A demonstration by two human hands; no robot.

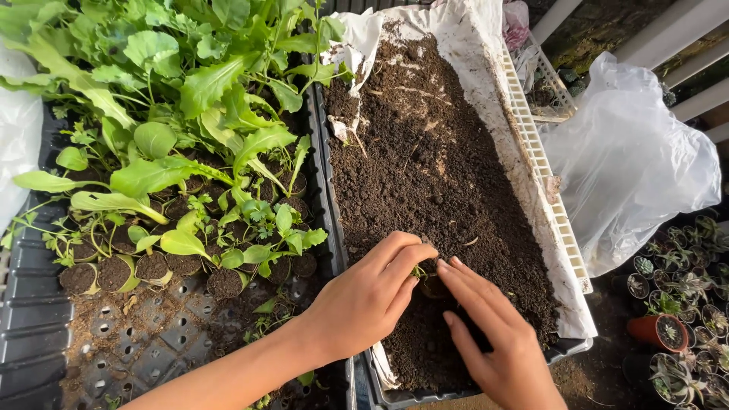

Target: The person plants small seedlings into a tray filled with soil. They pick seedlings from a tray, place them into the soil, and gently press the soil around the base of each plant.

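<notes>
Head view is showing both hands working in a soil-filled planter tray (566, 228) lined with white plastic sheeting. The left hand (364, 300) is curling its fingers together around a small seedling (420, 272), while the right hand (486, 334) is pressing flat, fingers extended, against the dark soil (425, 167) just beside it; the right hand is not gripping anything. The seedling is sitting in the soil near the tray's near end, between the two hands.

Risk: the thin stem is likely snapping or bruising if the left fingers are closing too hard, and soil is likely burying the leaves if the right hand is pushing too far inward.

To the left, a black seedling tray (30, 319) is holding leafy green plants (197, 114) in small soil plugs, with several cells standing empty.
</notes>
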